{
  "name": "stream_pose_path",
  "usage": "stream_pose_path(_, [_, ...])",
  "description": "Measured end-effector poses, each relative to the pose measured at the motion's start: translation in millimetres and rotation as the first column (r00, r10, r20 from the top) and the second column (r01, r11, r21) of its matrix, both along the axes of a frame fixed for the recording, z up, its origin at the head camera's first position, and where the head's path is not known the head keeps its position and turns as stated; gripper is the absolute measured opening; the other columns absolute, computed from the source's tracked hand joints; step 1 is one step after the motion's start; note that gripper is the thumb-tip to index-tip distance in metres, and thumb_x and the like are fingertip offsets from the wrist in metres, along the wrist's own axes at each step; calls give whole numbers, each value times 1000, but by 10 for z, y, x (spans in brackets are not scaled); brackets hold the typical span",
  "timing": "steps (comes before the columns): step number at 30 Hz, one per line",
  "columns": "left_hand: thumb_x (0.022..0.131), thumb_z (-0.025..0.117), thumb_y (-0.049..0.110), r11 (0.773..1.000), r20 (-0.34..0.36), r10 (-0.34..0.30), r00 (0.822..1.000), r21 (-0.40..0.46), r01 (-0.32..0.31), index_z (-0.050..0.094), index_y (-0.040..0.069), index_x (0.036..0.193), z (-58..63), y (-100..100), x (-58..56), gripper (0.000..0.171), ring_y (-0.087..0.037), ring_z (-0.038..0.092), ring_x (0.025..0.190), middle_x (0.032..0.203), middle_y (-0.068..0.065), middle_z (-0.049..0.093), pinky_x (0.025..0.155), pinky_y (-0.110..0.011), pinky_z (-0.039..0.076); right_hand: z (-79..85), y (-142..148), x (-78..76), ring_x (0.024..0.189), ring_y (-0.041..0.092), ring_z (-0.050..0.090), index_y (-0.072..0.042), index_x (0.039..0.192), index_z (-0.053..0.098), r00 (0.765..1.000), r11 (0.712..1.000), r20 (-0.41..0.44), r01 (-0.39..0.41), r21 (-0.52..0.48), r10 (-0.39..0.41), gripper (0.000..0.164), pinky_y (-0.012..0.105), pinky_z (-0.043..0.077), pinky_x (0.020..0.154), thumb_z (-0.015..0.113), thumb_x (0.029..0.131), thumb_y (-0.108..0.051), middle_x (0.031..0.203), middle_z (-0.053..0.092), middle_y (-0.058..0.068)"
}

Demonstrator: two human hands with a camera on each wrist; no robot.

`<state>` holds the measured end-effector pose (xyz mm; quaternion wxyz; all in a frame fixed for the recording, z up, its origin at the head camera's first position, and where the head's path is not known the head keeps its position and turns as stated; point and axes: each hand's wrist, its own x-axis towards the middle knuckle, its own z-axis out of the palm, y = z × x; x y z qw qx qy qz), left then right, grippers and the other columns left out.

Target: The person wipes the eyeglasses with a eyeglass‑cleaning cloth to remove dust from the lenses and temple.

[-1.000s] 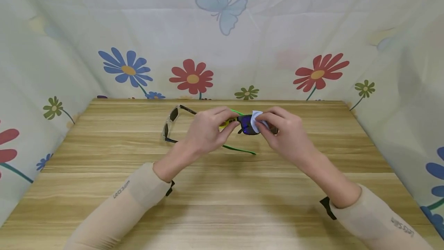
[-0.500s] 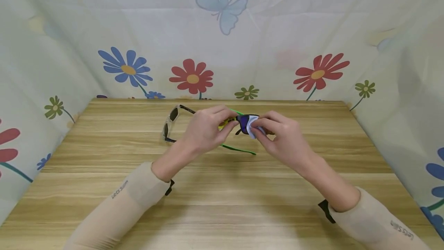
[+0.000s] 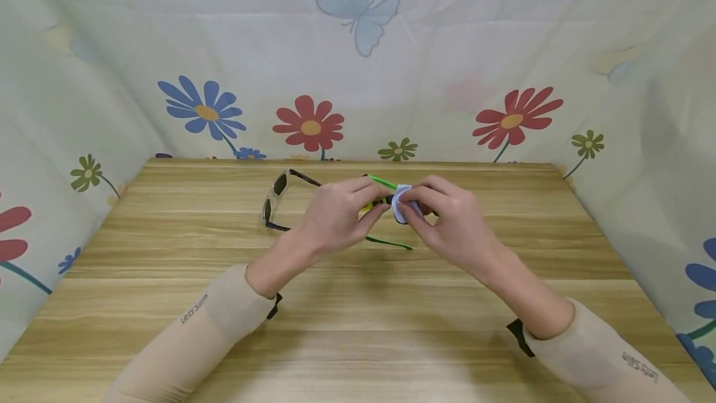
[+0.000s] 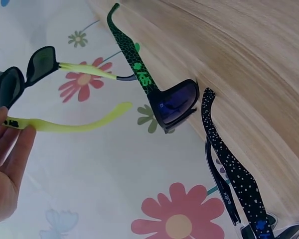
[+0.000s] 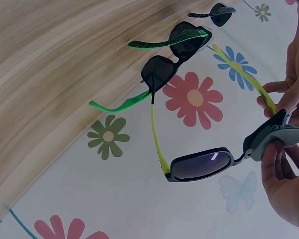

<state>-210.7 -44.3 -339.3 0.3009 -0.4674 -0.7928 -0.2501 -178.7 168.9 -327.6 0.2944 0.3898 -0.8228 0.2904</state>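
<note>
My left hand [image 3: 338, 213] pinches the yellow temple of a pair of dark-lensed sunglasses [image 5: 199, 166], close to the hinge, above the table. A pale blue cleaning cloth [image 3: 401, 204] is folded over the lens on that side, and my right hand [image 3: 458, 219] pinches it against the lens. The other lens is uncovered in the right wrist view. Behind the hands lie green-templed sunglasses [image 4: 177, 104], partly hidden in the head view. Farther left on the table are clear-framed sunglasses [image 3: 268, 210] with dark, white-speckled temples.
A wooden table [image 3: 358, 316] spreads beneath both hands. A curtain [image 3: 252, 36] printed with flowers and a butterfly rises along its back and sides.
My right hand has slid left with the cloth, which now covers most of the lens. The left hand has shifted slightly right, still holding the temple. The sunglasses on the table have not moved.
</note>
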Motion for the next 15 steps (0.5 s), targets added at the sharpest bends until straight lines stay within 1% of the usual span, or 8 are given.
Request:
stream_pose_path(3, [88,71,14,1000,8,-7,1000,8,7,70,7,104,-8,-8,2,18,-9,63,71,95,-1,69,60,-17,47,3,4,-4,70,9,58,-2,90,70,1000,1000,-7,16,-2,-16,11,26,52,59,75,81,-2,91,61,4])
stream_pose_path(5, [87,72,13,1000,8,-11,1000,16,11,70,7,104,-11,-15,2,18,-9,63,72,94,-1,68,60,-18,47,9,10,-3,69,10,57,-2,91,69,999,1000,-11,31,-1,-32,11,27,52,57,75,81,-2,91,61,5])
stream_pose_path(10, [87,72,13,999,-12,-20,1000,33,20,70,7,104,6,-46,0,18,-6,61,68,91,0,68,58,-17,46,27,42,8,66,10,57,0,92,69,997,997,-15,72,10,-72,12,26,52,56,75,81,-2,91,61,6])
stream_pose_path(15, [87,71,13,997,-13,-35,999,69,35,70,7,101,49,-96,3,15,-5,59,66,88,1,66,56,-17,43,38,95,6,64,9,54,-1,92,69,995,994,-17,103,19,-103,12,28,50,54,75,82,-2,90,61,5])
